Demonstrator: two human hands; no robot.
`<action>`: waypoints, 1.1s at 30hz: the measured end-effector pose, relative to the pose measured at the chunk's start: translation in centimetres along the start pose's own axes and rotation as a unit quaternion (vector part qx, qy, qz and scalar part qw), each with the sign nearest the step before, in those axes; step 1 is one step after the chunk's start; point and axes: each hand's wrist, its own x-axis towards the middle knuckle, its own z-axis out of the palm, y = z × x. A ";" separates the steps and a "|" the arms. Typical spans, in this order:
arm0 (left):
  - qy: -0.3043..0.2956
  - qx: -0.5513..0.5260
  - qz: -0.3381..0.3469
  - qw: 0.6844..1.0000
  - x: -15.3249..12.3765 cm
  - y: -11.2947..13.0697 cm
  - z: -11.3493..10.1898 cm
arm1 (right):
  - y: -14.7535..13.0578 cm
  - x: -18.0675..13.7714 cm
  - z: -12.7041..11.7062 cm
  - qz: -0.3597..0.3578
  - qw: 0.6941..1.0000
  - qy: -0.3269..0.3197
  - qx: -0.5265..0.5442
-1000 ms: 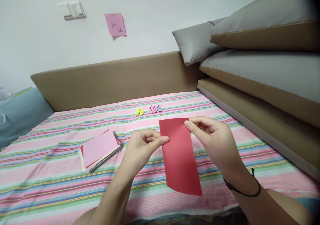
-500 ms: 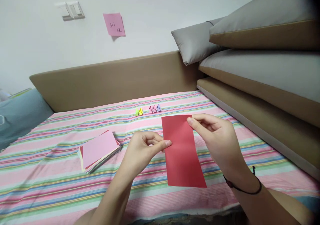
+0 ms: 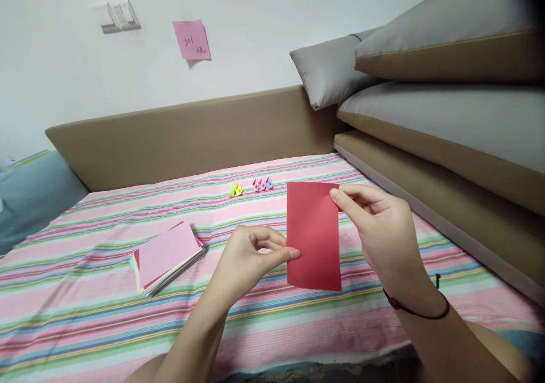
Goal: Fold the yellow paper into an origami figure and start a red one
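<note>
A red rectangular sheet of paper (image 3: 314, 235) is held upright above the striped bedsheet (image 3: 106, 309). My left hand (image 3: 249, 258) pinches the sheet's left edge low down between thumb and forefinger. My right hand (image 3: 381, 232) pinches its top right corner; a dark cord circles that wrist. A stack of coloured paper (image 3: 167, 255) with a pink sheet on top lies to the left of my left hand. Small folded paper pieces, yellow-green (image 3: 235, 189) and pink-purple (image 3: 261, 184), sit in a row farther back.
A tan padded headboard (image 3: 183, 133) runs along the back. Grey and tan cushions (image 3: 447, 93) are stacked at the right. A blue-grey pillow (image 3: 34, 193) lies at the far left. A pink note (image 3: 191, 40) and a light switch (image 3: 114, 15) are on the wall.
The red sheet has moved right and tipped up toward me, so it looks shorter. Both hands shifted right with it, keeping their pinches.
</note>
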 end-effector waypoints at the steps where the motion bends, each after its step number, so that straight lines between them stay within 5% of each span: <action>1: -0.003 0.001 -0.003 1.000 0.0 0.0 0.0 | 0.0 0.0 0.0 0.001 1.000 0.001 0.002; 14: -0.059 0.018 -0.011 0.998 0.2 0.2 -0.5 | 1.2 0.7 -0.3 -0.008 0.999 0.030 0.006; 20: -0.015 -0.063 0.036 0.997 0.7 -0.3 -0.7 | 1.3 1.2 -0.4 0.015 0.999 0.031 0.033; 25: 0.029 -0.086 0.031 0.995 1.0 -0.3 -1.2 | 2.0 1.8 -0.9 0.058 0.997 -0.036 -0.029; 29: 0.016 0.002 0.032 0.999 1.0 -0.4 -1.6 | 1.6 1.6 -1.3 -0.086 0.969 -0.077 -0.219; 33: -0.020 0.054 0.037 0.998 1.1 -0.7 -1.7 | 0.7 0.9 -0.8 -0.171 0.898 -0.244 -0.324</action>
